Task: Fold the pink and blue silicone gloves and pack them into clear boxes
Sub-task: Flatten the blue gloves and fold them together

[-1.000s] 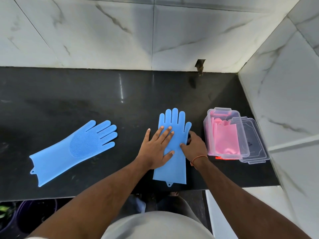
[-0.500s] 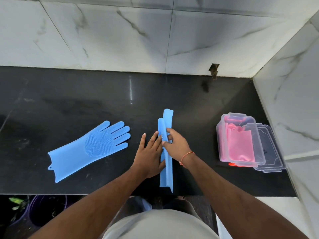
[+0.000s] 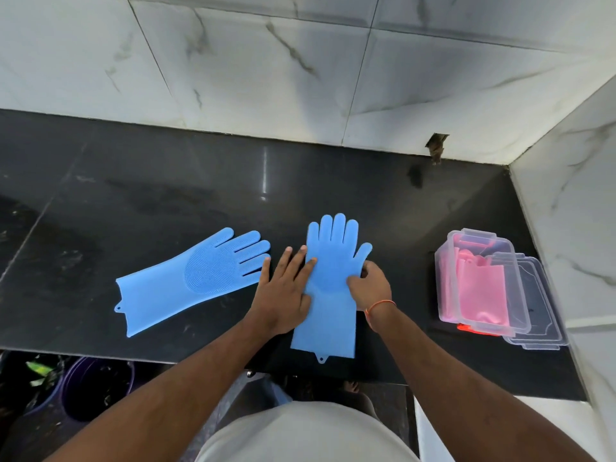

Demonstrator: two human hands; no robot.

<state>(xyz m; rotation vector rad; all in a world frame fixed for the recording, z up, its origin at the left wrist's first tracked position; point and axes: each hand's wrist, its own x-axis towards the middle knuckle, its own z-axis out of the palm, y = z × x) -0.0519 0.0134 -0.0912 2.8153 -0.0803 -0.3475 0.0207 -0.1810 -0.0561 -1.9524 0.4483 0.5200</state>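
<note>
Black stone counter (image 3: 166,195), white marble-tiled corner walls (image 3: 266,68).

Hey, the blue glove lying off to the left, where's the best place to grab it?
Probably the cuff: the left blue glove lies flat and slanted, its cuff end nearest the counter's front edge. Come from the front-left with the left hand and pinch that wide cuff edge; the fingers look floppy.

Two gloves are sky blue, the left glove (image 3: 196,278) ribbed with fine palm ridges, the near glove (image 3: 333,278) plain; pink gloves (image 3: 480,288) fill a clear box (image 3: 446,261); black countertop (image 3: 166,195); grey-veined white marble wall (image 3: 266,78).
</note>
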